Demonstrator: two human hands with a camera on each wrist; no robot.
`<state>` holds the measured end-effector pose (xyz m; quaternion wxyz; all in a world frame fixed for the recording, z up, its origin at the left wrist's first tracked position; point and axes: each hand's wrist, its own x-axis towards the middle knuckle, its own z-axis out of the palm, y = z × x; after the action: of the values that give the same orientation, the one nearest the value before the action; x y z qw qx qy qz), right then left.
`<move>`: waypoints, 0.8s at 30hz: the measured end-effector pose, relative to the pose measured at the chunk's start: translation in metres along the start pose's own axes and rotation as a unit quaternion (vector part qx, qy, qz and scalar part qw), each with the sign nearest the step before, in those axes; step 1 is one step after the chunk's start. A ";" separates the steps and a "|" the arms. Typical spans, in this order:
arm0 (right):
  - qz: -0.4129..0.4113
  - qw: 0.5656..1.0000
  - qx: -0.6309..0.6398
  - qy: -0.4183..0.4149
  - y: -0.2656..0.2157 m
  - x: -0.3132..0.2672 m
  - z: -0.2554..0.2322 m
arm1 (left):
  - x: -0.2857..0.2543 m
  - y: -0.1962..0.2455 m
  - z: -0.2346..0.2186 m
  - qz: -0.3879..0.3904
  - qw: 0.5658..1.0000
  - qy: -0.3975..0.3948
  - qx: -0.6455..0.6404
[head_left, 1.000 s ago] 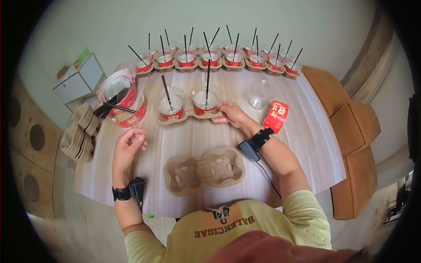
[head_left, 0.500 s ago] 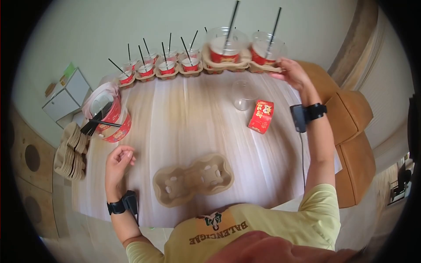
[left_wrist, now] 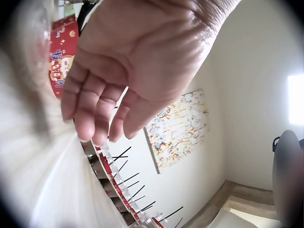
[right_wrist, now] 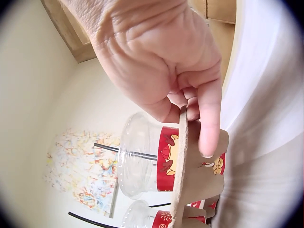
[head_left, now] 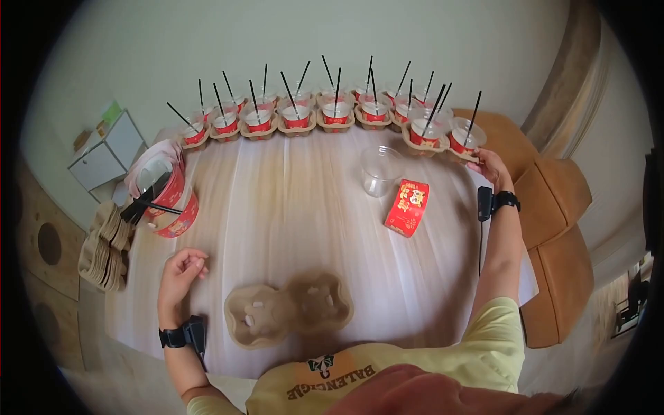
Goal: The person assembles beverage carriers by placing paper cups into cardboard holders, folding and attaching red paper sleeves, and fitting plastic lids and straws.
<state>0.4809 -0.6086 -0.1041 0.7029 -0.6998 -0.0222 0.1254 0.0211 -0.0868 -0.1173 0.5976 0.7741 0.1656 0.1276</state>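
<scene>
My right hand [head_left: 492, 170] pinches the near right edge of a cardboard carrier [head_left: 422, 146] at the table's far right. The carrier holds two clear cups with red bands and black straws. In the right wrist view, the thumb and fingers of the hand [right_wrist: 161, 61] grip the carrier's rim [right_wrist: 183, 142] beside a cup [right_wrist: 167, 159]. My left hand [head_left: 181, 277] hangs over the table's left side, fingers loosely curled, holding nothing; the left wrist view shows the hand [left_wrist: 128, 66] with a bare palm. An empty two-part carrier [head_left: 266, 315] lies near the front edge.
Filled carriers [head_left: 295, 124] stand in rows along the back. A clear cup [head_left: 379, 173] and red sleeves [head_left: 407, 207] lie at centre right. On the left are red-patterned tubs [head_left: 173, 214] with straws and a stack of carriers [head_left: 104, 252]. A brown sofa [head_left: 560, 207] stands at right.
My right hand has carried the two-cup carrier from the table's middle, lifted over the back, down to the far right end of the rows. The left hand remains loosely curled. The view has shifted.
</scene>
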 end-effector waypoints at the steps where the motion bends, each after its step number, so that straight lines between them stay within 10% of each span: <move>1: 0.006 1.000 -0.003 0.010 0.006 0.004 -0.002 | 0.000 0.000 0.000 -0.001 1.000 -0.002 0.002; 24: 0.015 0.996 -0.023 0.088 0.059 0.064 -0.057 | -0.024 0.035 0.015 0.010 0.981 -0.075 0.179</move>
<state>0.5457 -0.6516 -0.1725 0.6837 -0.7245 0.0476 0.0737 0.0092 -0.1179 -0.0869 0.4587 0.8775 0.1331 0.0431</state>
